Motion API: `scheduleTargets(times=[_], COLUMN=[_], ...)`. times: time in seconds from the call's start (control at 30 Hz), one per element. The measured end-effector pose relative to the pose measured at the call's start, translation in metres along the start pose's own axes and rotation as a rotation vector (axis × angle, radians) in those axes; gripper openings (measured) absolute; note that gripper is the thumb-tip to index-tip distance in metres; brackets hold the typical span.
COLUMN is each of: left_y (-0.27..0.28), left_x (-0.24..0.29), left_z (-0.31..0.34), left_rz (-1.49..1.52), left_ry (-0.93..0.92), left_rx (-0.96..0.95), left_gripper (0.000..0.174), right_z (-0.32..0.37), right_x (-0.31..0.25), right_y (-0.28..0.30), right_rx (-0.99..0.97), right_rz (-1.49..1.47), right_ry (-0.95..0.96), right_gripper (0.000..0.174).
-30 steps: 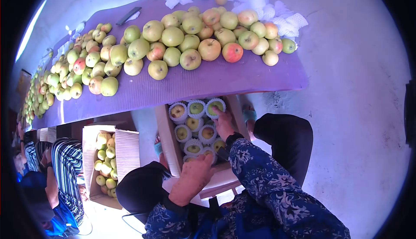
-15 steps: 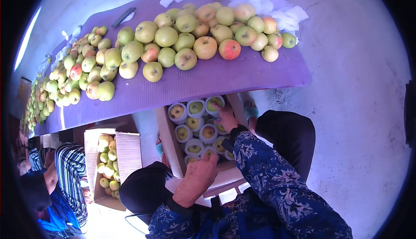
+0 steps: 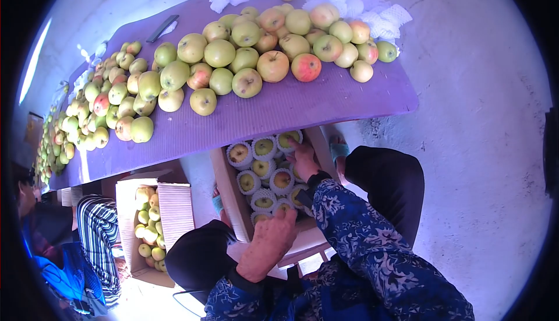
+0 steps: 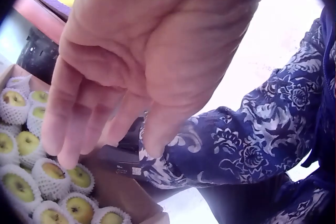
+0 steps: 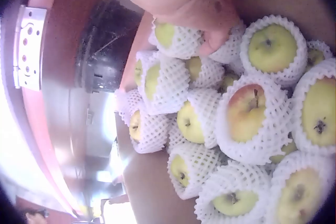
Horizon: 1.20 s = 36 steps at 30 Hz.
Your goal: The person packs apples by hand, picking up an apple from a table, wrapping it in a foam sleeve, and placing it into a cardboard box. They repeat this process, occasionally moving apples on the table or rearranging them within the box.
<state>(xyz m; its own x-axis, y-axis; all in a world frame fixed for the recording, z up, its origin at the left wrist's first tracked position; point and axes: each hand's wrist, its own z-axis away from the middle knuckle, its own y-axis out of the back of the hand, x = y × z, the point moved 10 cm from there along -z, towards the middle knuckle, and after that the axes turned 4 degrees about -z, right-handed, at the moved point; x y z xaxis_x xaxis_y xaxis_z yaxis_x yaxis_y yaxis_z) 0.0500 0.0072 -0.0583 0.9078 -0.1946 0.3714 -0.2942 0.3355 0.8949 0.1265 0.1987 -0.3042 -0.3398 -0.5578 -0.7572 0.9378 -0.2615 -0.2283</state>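
Note:
In the head view a cardboard box [image 3: 224,187] holds rows of green-yellow apples in white foam nets. My right hand [image 3: 304,159] reaches into its far right corner and grips a netted green apple [image 3: 288,140]. In the right wrist view the thumb [image 5: 214,41] bends against the net on the apple's near side; the other fingers are mostly hidden. My left hand [image 3: 269,244] hovers over the near end of the box, holding nothing. In the left wrist view its fingers [image 4: 71,124] hang loosely, the tips overlapping a netted apple [image 4: 52,174].
A purple-covered table [image 3: 256,124] bears a long heap of bare apples [image 3: 220,53], with white foam nets [image 3: 387,21] behind. Another open box [image 3: 174,204] of bare apples stands on the left, near a seated person in striped trousers [image 3: 96,222]. A dark flat bar [image 3: 162,28] lies on the table.
The head view has shifted slightly, moving the table and apples in it. My right hand stays at the same corner apple. My left hand has moved slightly toward me.

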Motion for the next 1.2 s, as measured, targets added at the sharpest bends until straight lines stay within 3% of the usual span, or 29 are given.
scheduleTargets(times=[0.5,0.6,0.7,0.8,0.9,1.2], left_y=[-0.004,-0.002,0.014,0.022,0.025,0.019], left_x=[0.002,-0.008,-0.013,-0.013,-0.009,-0.008], left_z=[-0.004,-0.011,-0.017,-0.016,-0.017,-0.026], left_rz=[-0.009,-0.005,-0.020,-0.021,-0.017,-0.005], left_ry=[0.003,0.066,0.095,0.050,0.023,-0.005], left_rx=[-0.049,-0.059,-0.018,0.008,0.021,0.029], left_gripper=[0.029,0.031,0.030,0.028,0.027,0.034], right_z=[0.028,0.043,0.068,0.119,0.138,0.193], right_x=[0.012,0.019,0.018,-0.014,-0.032,-0.117], right_y=[0.020,0.015,0.011,-0.005,-0.014,-0.043], right_rx=[0.043,-0.054,-0.164,-0.426,-0.550,-0.733], right_rz=[0.076,0.093,0.136,0.249,0.374,0.749], right_ry=[-0.137,-0.215,-0.256,-0.147,-0.025,0.309], right_gripper=[0.034,0.041,0.035,0.034,0.035,0.038])
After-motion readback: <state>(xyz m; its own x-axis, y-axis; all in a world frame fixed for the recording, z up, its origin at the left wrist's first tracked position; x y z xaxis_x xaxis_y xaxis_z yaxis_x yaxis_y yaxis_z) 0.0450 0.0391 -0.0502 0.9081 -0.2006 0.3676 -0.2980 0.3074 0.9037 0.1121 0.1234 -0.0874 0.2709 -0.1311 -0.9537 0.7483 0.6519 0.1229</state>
